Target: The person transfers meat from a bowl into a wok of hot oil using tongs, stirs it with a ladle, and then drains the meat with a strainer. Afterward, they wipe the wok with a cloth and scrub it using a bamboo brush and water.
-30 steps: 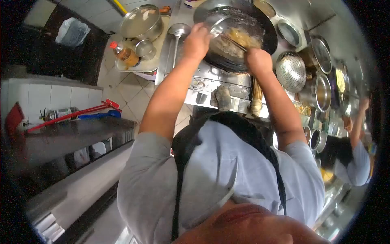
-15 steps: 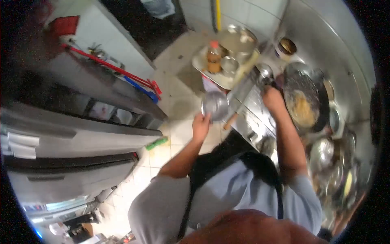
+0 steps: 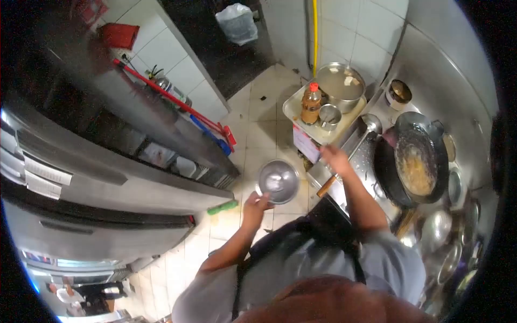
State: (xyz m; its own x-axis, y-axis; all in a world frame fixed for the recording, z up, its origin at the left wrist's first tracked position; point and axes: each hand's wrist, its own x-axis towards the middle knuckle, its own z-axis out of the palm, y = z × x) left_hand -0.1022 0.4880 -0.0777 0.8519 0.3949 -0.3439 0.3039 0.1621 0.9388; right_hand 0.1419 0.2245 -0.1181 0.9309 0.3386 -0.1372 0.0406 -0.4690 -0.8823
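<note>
My left hand (image 3: 255,209) grips a round metal bowl (image 3: 280,195) by its near rim, above the tiled floor. The bowl's shiny inside faces up, with no food visible in it. My right hand (image 3: 337,160) is over the left edge of the steel stove top, above the shaft of a ladle; blur hides how its fingers are set. That ladle (image 3: 371,124) lies across the stove top, its wooden handle (image 3: 326,185) pointing toward me. To the right of my right hand sits a dark wok (image 3: 383,175) with yellowish food (image 3: 420,171) in bubbling liquid.
Beyond the stove, a tray (image 3: 291,109) holds a large pot (image 3: 360,98), a red-capped bottle (image 3: 311,106) and a small metal pot (image 3: 330,116). An open can (image 3: 398,95) stands behind the wok. Metal bowls (image 3: 437,226) crowd the right; steel refrigerators (image 3: 124,194) line the left.
My right hand has moved left, away from the wok's side. The bowl in my left hand has come closer to my body. The camera view has shifted.
</note>
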